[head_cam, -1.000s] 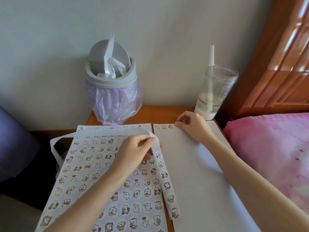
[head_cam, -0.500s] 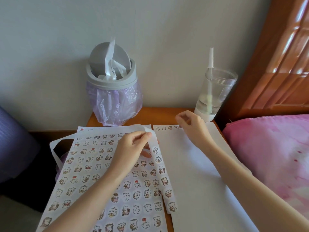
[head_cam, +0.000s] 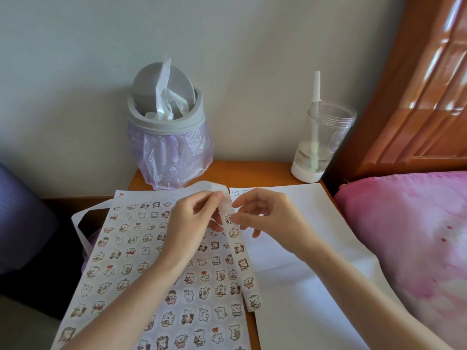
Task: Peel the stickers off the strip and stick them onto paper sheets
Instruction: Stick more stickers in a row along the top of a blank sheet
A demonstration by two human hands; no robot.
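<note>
Lying nearest: sticker-covered sheet [head_cam: 141, 269] and blank paper sheet [head_cam: 316, 286], side by side on the bench [head_cam: 252, 170].
Strip: sticker strip [head_cam: 242, 261] runs along their inner edges, its far end raised.
Left hand [head_cam: 192, 223]: pinches the strip's raised end.
Right hand [head_cam: 267, 218]: thumb and forefinger close on a sticker there, other fingers spread.
Farther back: lined bin [head_cam: 166, 137], cup with straw [head_cam: 321, 140], by the wall.

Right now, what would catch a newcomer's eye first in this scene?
Both hands meet at the table's middle: the left hand pinches the sticker strip while the right hand reaches its top. Below lies the sticker-covered sheet, with a nearly blank sheet beside it. A lined bin stands behind.
</note>
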